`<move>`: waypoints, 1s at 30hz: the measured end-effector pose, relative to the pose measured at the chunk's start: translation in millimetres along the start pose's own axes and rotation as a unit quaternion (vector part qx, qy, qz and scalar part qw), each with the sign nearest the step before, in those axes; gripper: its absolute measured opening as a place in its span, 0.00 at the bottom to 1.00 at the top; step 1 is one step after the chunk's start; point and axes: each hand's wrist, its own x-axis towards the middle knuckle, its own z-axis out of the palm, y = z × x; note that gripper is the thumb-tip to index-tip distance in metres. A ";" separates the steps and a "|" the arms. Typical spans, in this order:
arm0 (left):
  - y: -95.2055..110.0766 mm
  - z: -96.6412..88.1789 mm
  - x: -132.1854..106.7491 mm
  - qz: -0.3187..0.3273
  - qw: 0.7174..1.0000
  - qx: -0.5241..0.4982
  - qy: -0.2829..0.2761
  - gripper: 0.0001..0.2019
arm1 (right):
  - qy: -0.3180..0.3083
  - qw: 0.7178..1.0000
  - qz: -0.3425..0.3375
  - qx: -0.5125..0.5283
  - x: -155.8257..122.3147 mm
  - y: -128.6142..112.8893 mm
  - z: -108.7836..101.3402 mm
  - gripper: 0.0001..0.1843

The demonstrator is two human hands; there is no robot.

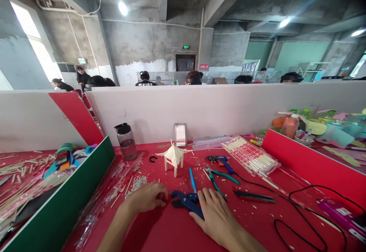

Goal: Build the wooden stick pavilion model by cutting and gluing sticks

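Note:
My left hand (148,197) is low over the red tabletop, fingers loosely curled and thumb apart, with no object visible in it. My right hand (215,215) lies over the handle end of a blue hand cutter (183,201), thumb on the near side and fingers on the far side. The cutter's head points left, toward my left hand. Behind it lies a thin blue rod, perhaps a pen (192,179). Farther back stands a small pavilion model (174,156) of pale wooden sticks, upright on its legs. Green-handled pliers (219,175) lie just beyond my right fingers.
A blue glue gun (224,163) trails a black cable rightward. A dark utility knife (254,196), bundled sticks (250,156) and a purple item (340,215) are right. A water bottle (126,143) stands back left. Green (85,191) and red (311,164) dividers flank the space; people sit beyond the panel.

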 end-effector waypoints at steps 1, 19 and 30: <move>0.4 0.2 1.0 0.006 1.000 -0.005 -0.005 0.06 | 0.012 1.000 -0.001 0.004 -0.6 -0.4 5.6 0.34; 47.5 -17.7 -7.0 0.054 0.971 -0.211 0.094 0.15 | 0.111 0.930 -0.121 0.329 26.2 -42.8 -45.7 0.10; 50.8 -15.2 -4.9 0.073 0.956 -0.264 0.108 0.15 | 0.172 0.883 -0.082 0.428 39.0 -42.5 -36.0 0.09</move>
